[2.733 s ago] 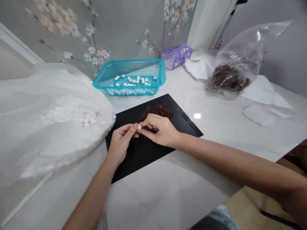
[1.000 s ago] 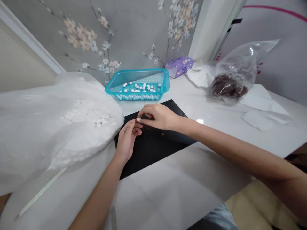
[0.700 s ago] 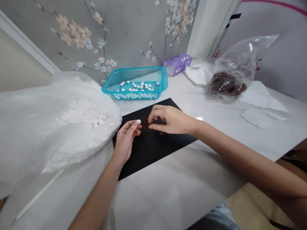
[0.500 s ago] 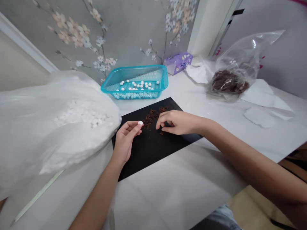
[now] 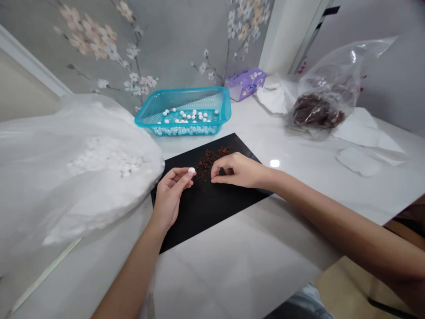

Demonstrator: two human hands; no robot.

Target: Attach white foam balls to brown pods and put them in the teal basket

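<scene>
1. Grey wall (image 5: 179, 48) with painted blossoms is rising behind a glossy white worktop (image 5: 239, 239), where a black board (image 5: 189, 217) is lying at a slant and serving as the landmark here.
2. Over the board's left part, the left hand (image 5: 169, 195) is pinching one white ball (image 5: 191, 170) between thumb and fingers, leaving its top exposed, probably so the other hand can reach it.
3. Over the middle of the board, the right hand (image 5: 235, 170) is pressing thumb and fingertips together, apart from the ball; I cannot tell whether anything is caught between them.
4. Dark brown bits (image 5: 207, 160) are lying loose on the board's far half, perhaps because the black sheet keeps them off the worktop and within reach of both hands.
5. Just beyond the board, a blue basket (image 5: 226, 107) is holding more white balls (image 5: 193, 117), its walls likely stopping them from rolling.
6. Left of the board, a large white bag (image 5: 76, 208) is bulging with similar pieces.
7. Well to the board's right and farther back, a clear bag (image 5: 348, 66) is holding a dark brown mass (image 5: 314, 110).
</scene>
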